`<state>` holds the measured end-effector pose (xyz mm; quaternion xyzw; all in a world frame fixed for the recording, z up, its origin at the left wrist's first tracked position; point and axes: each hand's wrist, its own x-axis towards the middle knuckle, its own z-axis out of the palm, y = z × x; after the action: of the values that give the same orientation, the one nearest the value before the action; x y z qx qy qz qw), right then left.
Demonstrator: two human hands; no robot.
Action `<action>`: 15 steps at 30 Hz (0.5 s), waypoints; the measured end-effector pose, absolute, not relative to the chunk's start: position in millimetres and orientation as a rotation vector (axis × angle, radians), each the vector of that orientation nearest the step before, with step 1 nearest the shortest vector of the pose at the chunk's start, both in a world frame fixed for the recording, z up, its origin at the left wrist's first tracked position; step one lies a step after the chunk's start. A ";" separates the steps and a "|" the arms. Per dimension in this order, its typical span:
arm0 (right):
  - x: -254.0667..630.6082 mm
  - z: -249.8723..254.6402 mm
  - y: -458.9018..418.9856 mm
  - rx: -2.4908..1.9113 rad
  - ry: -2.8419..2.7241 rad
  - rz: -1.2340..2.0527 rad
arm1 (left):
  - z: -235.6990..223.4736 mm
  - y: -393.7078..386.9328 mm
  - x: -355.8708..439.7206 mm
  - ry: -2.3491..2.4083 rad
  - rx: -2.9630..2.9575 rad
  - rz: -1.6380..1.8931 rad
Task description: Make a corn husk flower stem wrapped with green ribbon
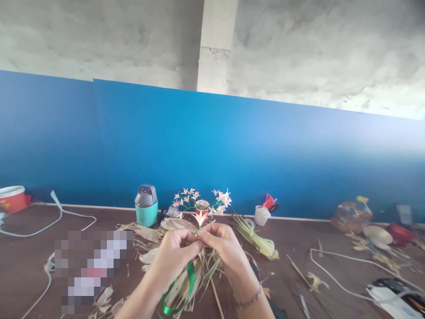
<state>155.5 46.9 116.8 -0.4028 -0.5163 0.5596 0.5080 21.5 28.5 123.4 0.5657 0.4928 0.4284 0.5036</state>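
Observation:
Between my two hands a small pale flower (200,218), seemingly made of dried husk, stands upright on a thin green stem. My left hand (177,254) is closed in a pinch at the stem just below the petals. My right hand (225,248) pinches the same spot from the other side, thumb and fingertips together. A shiny green ribbon (191,281) hangs in a loop under my left hand; its upper end is hidden by the fingers. Behind, a red cup (201,211) holds branches of similar flowers (222,200).
Dried husks (144,232) and a bundle of pale green strips (255,239) lie on the brown table. Further back stand a teal container (146,212) and a white cup (262,215) with tools. White cables (332,279) run along both sides; a blue panel (212,146) rises behind.

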 end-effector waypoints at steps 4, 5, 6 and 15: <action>157.6 119.3 45.1 -0.995 -1.257 1.339 | 126.3 26.1 19.3 1.194 1.381 0.971; 157.7 119.6 45.1 -1.008 -1.257 1.331 | 126.4 26.0 18.7 1.189 1.389 0.960; 157.6 119.6 45.2 -1.020 -1.257 1.322 | 126.5 26.1 18.2 1.185 1.397 0.954; 153.8 116.5 47.7 -1.069 -1.250 1.249 | 125.0 29.0 16.5 1.197 1.451 0.967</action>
<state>153.8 47.7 116.5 -0.4445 -0.5197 0.5193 0.5124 16.5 29.0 125.0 0.5976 0.4930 0.3984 0.4911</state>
